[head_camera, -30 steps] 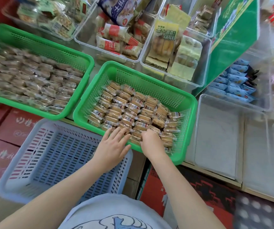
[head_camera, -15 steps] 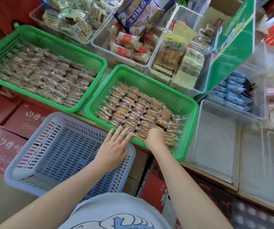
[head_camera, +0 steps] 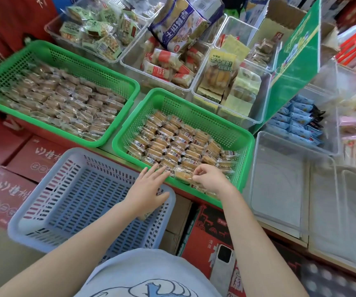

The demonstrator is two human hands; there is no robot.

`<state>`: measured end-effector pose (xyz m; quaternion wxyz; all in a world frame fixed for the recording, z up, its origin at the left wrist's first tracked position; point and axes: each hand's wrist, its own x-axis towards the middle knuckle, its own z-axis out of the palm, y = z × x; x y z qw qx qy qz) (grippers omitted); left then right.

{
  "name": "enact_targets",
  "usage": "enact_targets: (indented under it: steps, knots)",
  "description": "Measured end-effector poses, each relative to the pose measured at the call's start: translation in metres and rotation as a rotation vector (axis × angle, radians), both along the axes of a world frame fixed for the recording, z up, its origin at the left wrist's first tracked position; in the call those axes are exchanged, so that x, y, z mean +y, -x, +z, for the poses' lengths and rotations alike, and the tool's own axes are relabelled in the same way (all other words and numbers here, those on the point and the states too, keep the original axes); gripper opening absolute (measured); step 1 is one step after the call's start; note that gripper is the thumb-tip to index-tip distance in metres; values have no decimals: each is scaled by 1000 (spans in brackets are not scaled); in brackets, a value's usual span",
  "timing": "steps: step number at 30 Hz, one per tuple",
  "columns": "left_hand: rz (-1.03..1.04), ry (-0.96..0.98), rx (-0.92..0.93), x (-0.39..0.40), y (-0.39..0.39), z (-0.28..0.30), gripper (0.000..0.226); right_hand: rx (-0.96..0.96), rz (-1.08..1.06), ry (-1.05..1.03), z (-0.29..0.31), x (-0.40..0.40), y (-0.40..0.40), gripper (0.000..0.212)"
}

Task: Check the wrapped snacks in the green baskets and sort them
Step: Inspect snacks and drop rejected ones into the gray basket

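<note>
Pinching one wrapped snack (head_camera: 182,174) between fingertips, the right hand (head_camera: 210,180) works the near edge of the nearer green basket (head_camera: 226,127) (packed with rows of the same snacks). Left hand (head_camera: 148,189), fingers spread and holding nothing, hovers over the blue basket (head_camera: 44,202) just left. Beyond left sits the second green basket (head_camera: 127,86).

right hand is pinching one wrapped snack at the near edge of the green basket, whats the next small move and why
Probably lift that wrapped snack clear of the packed rows and turn it up for a look. The right hand already has a fingertip grip on it at the near edge of the right green basket. The left hand lies open over the rim of the blue basket, free to help, and that basket looks empty.
</note>
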<state>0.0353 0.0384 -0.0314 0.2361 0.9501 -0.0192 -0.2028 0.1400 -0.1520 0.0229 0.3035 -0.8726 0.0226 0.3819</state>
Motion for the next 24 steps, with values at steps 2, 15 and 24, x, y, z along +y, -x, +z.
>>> enact_targets:
  steps: [2,15,24]
  knots:
    - [169,273,21,0,-4,19,76,-17,-47,-98,21,-7,9,5]
    - [512,1130,326,-21,3,104,43,-82,-285,-553,65,-23,71,23]
    - [785,1468,416,-33,19,108,46,-443,-363,-463,60,-23,84,21]
